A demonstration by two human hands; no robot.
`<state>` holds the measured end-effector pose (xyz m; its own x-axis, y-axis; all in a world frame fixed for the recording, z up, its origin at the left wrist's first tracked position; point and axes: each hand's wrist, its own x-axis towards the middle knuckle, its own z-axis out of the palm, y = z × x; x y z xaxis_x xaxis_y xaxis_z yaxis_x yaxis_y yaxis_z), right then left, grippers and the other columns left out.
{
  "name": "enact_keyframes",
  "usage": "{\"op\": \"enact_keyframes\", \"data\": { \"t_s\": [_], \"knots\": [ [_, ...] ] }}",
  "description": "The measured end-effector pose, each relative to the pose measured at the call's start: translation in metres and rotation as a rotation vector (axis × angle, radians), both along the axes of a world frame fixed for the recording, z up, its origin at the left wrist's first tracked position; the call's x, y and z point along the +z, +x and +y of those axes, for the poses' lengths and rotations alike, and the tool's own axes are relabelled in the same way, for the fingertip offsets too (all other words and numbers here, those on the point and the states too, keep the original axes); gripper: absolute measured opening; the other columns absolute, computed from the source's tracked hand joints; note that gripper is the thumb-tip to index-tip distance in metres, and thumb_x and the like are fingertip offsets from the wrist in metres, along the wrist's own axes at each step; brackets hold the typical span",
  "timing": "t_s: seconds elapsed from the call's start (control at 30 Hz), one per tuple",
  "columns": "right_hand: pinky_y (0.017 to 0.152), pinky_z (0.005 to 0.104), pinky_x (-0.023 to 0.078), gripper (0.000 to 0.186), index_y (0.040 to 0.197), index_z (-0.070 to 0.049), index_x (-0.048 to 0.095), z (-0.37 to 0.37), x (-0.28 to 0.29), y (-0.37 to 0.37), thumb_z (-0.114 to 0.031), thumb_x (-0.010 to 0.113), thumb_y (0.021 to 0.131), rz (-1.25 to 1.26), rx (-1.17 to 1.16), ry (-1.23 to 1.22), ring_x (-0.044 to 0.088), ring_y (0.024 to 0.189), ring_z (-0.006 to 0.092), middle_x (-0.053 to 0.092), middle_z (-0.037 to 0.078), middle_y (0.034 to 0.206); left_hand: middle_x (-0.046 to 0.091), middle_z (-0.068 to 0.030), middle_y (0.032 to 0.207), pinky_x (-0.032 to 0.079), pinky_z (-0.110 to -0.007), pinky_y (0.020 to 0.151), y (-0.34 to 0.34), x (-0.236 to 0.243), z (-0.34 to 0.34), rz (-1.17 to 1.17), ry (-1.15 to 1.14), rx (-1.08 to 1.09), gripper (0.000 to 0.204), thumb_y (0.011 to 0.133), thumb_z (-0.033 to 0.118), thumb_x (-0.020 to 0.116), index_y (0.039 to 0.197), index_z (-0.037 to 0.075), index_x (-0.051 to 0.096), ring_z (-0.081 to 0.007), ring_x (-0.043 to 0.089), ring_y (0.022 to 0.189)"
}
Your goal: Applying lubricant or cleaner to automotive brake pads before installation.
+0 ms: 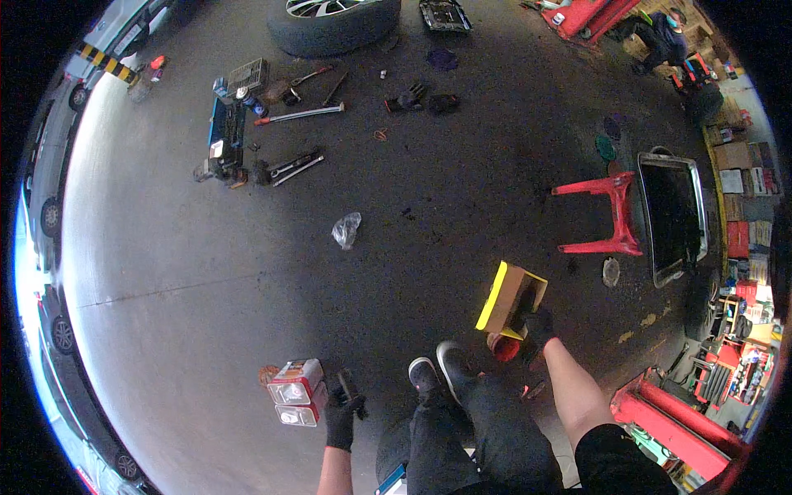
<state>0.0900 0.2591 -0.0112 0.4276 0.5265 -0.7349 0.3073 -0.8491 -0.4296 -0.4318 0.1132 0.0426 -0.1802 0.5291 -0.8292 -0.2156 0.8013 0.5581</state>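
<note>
Head view: left hand (340,419), black-gloved, fingers apparently wrapped around a dark oblong part (348,384), just beside red-and-white packs (294,394) on the floor (206,330). Right hand (539,328), black-gloved, at the near right side of an open, yellow-edged cardboard box (502,295); whether it grips, cannot tell. Red round container (506,349), just below the box. Handling, as judged: box best steadied, its mouth kept from tipping; part best held by its edges, clear of the packs.

Holds a tilted, open yellow-and-brown cardboard box (508,299) in the right hand (539,327), beside a red round thing (504,348); has red-and-white packaging (297,393) near the left hand (341,412).
</note>
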Motion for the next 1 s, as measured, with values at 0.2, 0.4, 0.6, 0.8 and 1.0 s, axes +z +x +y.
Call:
{"op": "enact_keyframes", "data": {
  "t_s": [0.2, 0.4, 0.6, 0.8, 1.0],
  "knots": [
    [0.079, 0.0444, 0.053, 0.046, 0.116, -0.001, 0.067, 0.072, -0.071, 0.023, -0.036, 0.066, 0.088, 0.002, 0.172, 0.025, 0.069, 0.096, 0.0352, 0.071, 0.020, 0.105, 0.063, -0.0059, 0.076, 0.048, -0.032, 0.053, -0.002, 0.033, 0.127, 0.081, -0.059, 0.004, 0.019, 0.081, 0.007, 0.070, 0.097, 0.002, 0.062, -0.0178, 0.059, 0.058],
    [0.083, 0.0474, 0.052, 0.067, 0.121, -0.002, 0.064, 0.225, -0.157, 0.024, -0.059, 0.058, 0.088, -0.228, 0.241, -0.189, 0.066, 0.106, 0.0410, 0.069, 0.027, 0.110, 0.065, -0.0049, 0.086, 0.049, -0.031, 0.059, 0.028, -0.027, 0.302, 0.022, -0.011, -0.009, 0.028, 0.080, 0.006, 0.073, 0.106, 0.002, 0.063, -0.0163, 0.062, 0.070],
    [0.091, 0.0439, 0.050, 0.065, 0.127, -0.006, 0.062, 0.434, -0.146, -0.068, -0.057, 0.060, 0.088, -0.023, 0.292, -0.221, 0.064, 0.113, 0.0376, 0.067, 0.024, 0.119, 0.067, -0.0074, 0.095, 0.052, -0.034, 0.071, 0.037, -0.017, 0.510, 0.058, 0.056, -0.160, 0.040, 0.079, 0.010, 0.078, 0.114, 0.000, 0.063, -0.0175, 0.064, 0.084],
    [0.089, 0.0467, 0.050, 0.058, 0.122, -0.008, 0.066, 0.652, -0.130, -0.188, -0.056, 0.056, 0.092, 0.064, 0.500, -0.171, 0.066, 0.108, 0.0378, 0.069, 0.023, 0.112, 0.069, -0.0161, 0.113, 0.051, -0.038, 0.090, -0.001, -0.074, 0.698, 0.220, 0.113, -0.481, 0.058, 0.078, 0.025, 0.080, 0.125, -0.001, 0.060, -0.0264, 0.066, 0.103],
    [0.087, 0.0429, 0.052, 0.049, 0.125, -0.004, 0.062, 0.816, -0.256, -0.180, -0.026, 0.069, 0.081, -0.128, 0.357, 0.097, 0.066, 0.100, 0.0360, 0.070, 0.019, 0.109, 0.066, -0.0259, 0.118, 0.050, -0.045, 0.095, -0.001, -0.234, 0.853, 0.513, 0.260, -1.041, 0.050, 0.086, 0.040, 0.067, 0.117, 0.000, 0.065, -0.0412, 0.064, 0.110]
  ]
}}
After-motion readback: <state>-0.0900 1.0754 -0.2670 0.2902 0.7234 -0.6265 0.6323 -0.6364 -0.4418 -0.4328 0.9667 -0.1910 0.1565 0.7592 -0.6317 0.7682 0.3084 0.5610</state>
